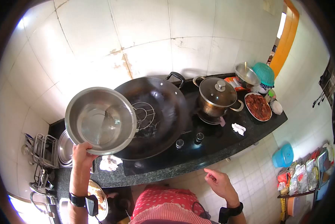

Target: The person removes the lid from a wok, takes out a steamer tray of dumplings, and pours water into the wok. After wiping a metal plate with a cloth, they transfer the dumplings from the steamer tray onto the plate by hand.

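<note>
My left hand [83,156] grips the near rim of a stainless steel basin [73,123]. The basin is held up beside and partly over the left side of a large dark wok [171,112]; a little clear liquid seems to lie in it. A round wire steaming rack [144,112] sits in the bottom of the wok, partly hidden by the basin. My right hand [220,184] hangs in front of the counter edge, holding nothing, its fingers loosely bent and apart.
A lidded pot [208,106] stands right of the wok. Beyond it are a plate of dark reddish food [257,107], a metal bowl [246,76] and a green basket [263,73]. Crumpled white cloths [238,129] lie on the counter [219,155]. Stacked pans [64,149] and a wire rack [44,149] stand left.
</note>
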{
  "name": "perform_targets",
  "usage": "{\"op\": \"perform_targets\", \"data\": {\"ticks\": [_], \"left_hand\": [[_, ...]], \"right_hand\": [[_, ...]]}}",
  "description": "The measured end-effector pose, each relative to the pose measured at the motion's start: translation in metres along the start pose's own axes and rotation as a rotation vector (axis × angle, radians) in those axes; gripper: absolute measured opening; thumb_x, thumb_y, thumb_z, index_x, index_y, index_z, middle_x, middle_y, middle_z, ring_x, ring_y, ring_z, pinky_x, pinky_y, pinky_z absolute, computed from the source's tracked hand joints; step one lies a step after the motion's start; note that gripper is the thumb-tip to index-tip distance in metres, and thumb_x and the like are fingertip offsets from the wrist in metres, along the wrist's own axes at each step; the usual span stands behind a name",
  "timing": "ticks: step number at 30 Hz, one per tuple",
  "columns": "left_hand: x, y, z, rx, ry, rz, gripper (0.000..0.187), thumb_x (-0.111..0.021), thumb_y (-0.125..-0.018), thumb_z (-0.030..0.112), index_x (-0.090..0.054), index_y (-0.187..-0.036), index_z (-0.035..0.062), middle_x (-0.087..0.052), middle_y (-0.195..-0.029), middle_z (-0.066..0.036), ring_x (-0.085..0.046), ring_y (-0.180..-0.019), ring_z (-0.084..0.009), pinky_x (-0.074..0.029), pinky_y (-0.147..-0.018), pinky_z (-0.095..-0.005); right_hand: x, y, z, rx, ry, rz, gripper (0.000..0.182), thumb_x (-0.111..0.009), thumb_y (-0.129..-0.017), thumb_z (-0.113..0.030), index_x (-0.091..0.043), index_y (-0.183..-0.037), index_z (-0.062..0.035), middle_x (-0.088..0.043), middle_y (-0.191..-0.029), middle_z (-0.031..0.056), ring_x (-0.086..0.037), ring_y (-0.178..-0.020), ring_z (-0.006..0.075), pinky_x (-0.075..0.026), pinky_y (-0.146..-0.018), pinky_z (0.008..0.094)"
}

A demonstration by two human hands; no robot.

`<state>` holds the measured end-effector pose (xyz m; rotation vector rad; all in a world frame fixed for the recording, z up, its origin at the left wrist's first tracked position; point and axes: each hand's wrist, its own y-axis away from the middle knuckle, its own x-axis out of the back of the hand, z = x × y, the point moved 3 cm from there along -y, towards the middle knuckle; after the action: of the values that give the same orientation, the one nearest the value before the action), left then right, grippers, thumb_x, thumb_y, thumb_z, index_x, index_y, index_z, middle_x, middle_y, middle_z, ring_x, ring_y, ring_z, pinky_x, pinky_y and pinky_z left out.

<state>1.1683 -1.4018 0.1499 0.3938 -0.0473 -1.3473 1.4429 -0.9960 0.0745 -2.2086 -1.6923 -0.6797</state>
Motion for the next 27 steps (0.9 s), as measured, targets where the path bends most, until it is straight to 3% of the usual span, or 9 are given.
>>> {"op": "perform_targets", "data": {"ticks": [6,11,13,15,16,19,20,24,27], "left_hand": [[-0.022,0.008,0.004,-0.126,-0.040,0.037,0.054,-0.045,-0.067,-0.009,-0.043,-0.120,0.0039,-0.053,-0.101,-0.017,-0.063,-0.085,-0.0354,-0.059,-0.060,-0.0520],[-0.037,0.011,0.009,-0.350,-0.178,0.100,0.061,-0.046,-0.065,-0.007,-0.041,-0.123,0.0102,-0.052,-0.104,-0.012,-0.061,-0.078,-0.0265,-0.053,-0.048,-0.0357],[-0.034,0.006,0.005,-0.367,-0.214,0.082,0.064,-0.046,-0.063,-0.008,-0.040,-0.125,0.0090,-0.051,-0.107,-0.011,-0.059,-0.083,-0.0216,-0.051,-0.054,-0.0303],[-0.034,0.002,0.004,-0.555,-0.307,0.130,0.069,-0.045,-0.061,-0.009,-0.038,-0.128,0.0055,-0.050,-0.112,-0.012,-0.056,-0.097,-0.0223,-0.050,-0.077,-0.0318],[-0.038,0.003,0.003,-0.634,-0.279,0.086,0.077,-0.043,-0.060,-0.010,-0.033,-0.136,0.0017,-0.046,-0.123,-0.016,-0.048,-0.115,-0.0255,-0.038,-0.100,-0.0319],[-0.049,0.007,0.005,-0.870,-0.400,0.054,0.083,-0.041,-0.061,-0.011,-0.028,-0.142,0.0010,-0.040,-0.132,-0.020,-0.041,-0.125,-0.0295,-0.027,-0.109,-0.0367],[-0.056,0.014,0.007,-0.903,-0.523,0.138,0.083,-0.040,-0.065,-0.010,-0.028,-0.145,0.0073,-0.041,-0.136,-0.018,-0.042,-0.125,-0.0310,-0.026,-0.111,-0.0392],[-0.082,0.036,0.015,-1.043,-0.682,0.197,0.087,-0.033,-0.064,-0.022,-0.025,-0.147,0.0046,-0.031,-0.147,-0.016,-0.030,-0.138,-0.0316,-0.024,-0.113,-0.0414],[-0.085,0.037,0.013,-1.091,-0.552,0.156,0.085,-0.033,-0.067,-0.024,-0.025,-0.146,0.0051,-0.030,-0.148,-0.016,-0.032,-0.137,-0.0321,-0.027,-0.112,-0.0409]], "right_hand": [[0.020,-0.014,0.008,0.008,0.007,-0.016,0.032,-0.062,-0.086,-0.011,-0.061,-0.116,-0.0004,-0.064,-0.083,0.0122,-0.061,-0.068,0.0226,-0.049,-0.065,0.0318],[0.025,-0.023,0.019,0.002,0.016,-0.059,0.032,-0.062,-0.086,-0.011,-0.061,-0.116,-0.0005,-0.065,-0.083,0.0125,-0.062,-0.069,0.0243,-0.050,-0.065,0.0330],[0.025,-0.026,0.023,-0.019,0.035,-0.071,0.032,-0.062,-0.086,-0.012,-0.061,-0.116,-0.0008,-0.065,-0.083,0.0129,-0.062,-0.070,0.0253,-0.050,-0.066,0.0337],[0.027,-0.030,0.022,-0.024,0.045,-0.087,0.033,-0.063,-0.085,-0.011,-0.061,-0.117,-0.0009,-0.065,-0.084,0.0118,-0.062,-0.070,0.0223,-0.050,-0.066,0.0316],[0.027,-0.031,0.023,-0.039,0.056,-0.099,0.034,-0.063,-0.085,-0.011,-0.061,-0.118,-0.0011,-0.064,-0.085,0.0108,-0.061,-0.070,0.0194,-0.050,-0.067,0.0295],[0.026,-0.036,0.025,-0.051,0.050,-0.122,0.034,-0.063,-0.085,-0.012,-0.061,-0.117,-0.0012,-0.065,-0.085,0.0114,-0.062,-0.072,0.0207,-0.050,-0.067,0.0303],[0.025,-0.037,0.027,-0.050,0.050,-0.125,0.034,-0.063,-0.085,-0.012,-0.061,-0.117,-0.0012,-0.065,-0.085,0.0114,-0.062,-0.072,0.0207,-0.050,-0.067,0.0303],[0.020,-0.046,0.021,0.045,0.075,-0.115,0.033,-0.063,-0.085,-0.013,-0.062,-0.116,-0.0020,-0.064,-0.082,0.0111,-0.062,-0.071,0.0254,-0.050,-0.065,0.0336],[0.015,-0.052,0.019,0.086,0.104,-0.132,0.032,-0.064,-0.085,-0.014,-0.062,-0.115,-0.0025,-0.064,-0.082,0.0106,-0.062,-0.070,0.0256,-0.050,-0.065,0.0340]]}}
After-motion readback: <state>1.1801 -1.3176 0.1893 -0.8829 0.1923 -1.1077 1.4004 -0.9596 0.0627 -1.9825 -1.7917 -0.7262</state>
